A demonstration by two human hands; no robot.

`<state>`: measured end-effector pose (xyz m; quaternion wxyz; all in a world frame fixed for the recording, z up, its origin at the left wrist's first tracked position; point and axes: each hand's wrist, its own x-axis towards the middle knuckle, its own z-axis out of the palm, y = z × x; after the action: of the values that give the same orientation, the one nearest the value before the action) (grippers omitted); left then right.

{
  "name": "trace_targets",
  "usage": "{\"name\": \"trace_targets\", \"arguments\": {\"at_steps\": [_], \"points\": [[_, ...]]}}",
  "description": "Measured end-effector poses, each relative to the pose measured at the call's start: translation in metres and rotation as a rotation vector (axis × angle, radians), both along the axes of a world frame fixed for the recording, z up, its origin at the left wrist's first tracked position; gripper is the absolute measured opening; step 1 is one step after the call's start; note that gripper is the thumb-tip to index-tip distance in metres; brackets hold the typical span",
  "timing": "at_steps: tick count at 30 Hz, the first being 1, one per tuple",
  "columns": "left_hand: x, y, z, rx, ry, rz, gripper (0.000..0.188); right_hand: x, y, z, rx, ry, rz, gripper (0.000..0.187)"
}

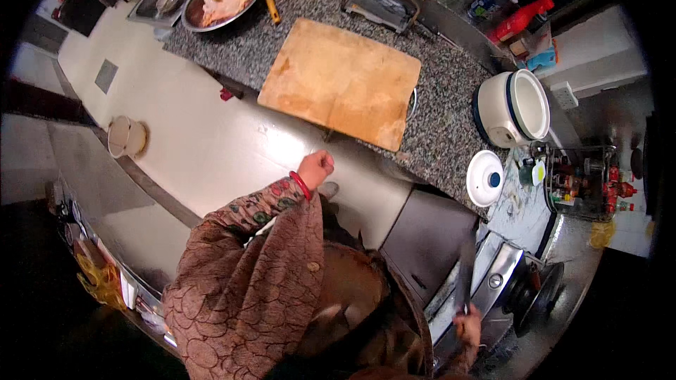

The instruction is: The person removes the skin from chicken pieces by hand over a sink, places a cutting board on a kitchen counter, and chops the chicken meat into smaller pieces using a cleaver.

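Note:
My right hand (468, 325) is wrapped round the handle of a kitchen knife (466, 267), low at the right beside the stove. Its dark broad blade points up and away from me. My left hand (315, 169), with a red bangle at the wrist, hangs in front of my body with its fingers curled in; nothing shows in it. Beyond it, a wooden cutting board (341, 81) lies on the speckled granite counter (451, 91). A metal bowl (191, 15) at the far left of the counter holds a pale piece of raw meat (224, 5).
A yellow handle (272, 8) lies beside the bowl. Behind the board stands a metal rack (384, 7). To the right are a cream electric cooker (510, 109), a white lid (484, 178), a gas stove (496, 280) and a spice rack (581, 179). A bucket (127, 137) stands at left.

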<state>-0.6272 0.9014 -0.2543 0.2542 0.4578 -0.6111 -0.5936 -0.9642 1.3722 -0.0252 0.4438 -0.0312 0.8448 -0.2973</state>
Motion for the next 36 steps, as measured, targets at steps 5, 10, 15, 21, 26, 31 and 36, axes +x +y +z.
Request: {"name": "trace_targets", "arguments": {"at_steps": [5, 10, 15, 21, 26, 31, 36], "points": [[0.054, 0.017, 0.033, 0.247, 0.058, 0.079, 0.006, 0.039, -0.137, -0.077, -0.312, -0.126, 0.093, 0.031], [0.131, 0.004, 0.035, 0.254, -0.003, 0.166, 0.010, 0.092, -0.222, -0.102, -0.445, -0.296, 0.080, 0.025], [0.174, -0.065, 0.051, 0.119, -0.026, 0.283, 0.014, 0.126, -0.258, -0.109, -0.527, -0.292, 0.020, 0.023], [0.217, -0.216, 0.064, -0.179, -0.009, 0.331, 0.018, 0.143, -0.302, -0.124, -0.571, -0.208, -0.060, 0.024], [0.234, -0.371, 0.100, -0.522, -0.295, 0.372, 0.020, 0.186, -0.357, -0.120, -0.602, -0.173, -0.257, 0.023], [0.225, -0.506, 0.090, -0.708, -0.681, 0.172, 0.020, 0.231, -0.412, -0.109, -0.534, -0.110, -0.373, 0.022], [0.225, -0.600, 0.030, -1.072, -0.947, -0.155, 0.033, 0.263, -0.441, -0.108, -0.506, -0.109, -0.457, 0.025]]}}
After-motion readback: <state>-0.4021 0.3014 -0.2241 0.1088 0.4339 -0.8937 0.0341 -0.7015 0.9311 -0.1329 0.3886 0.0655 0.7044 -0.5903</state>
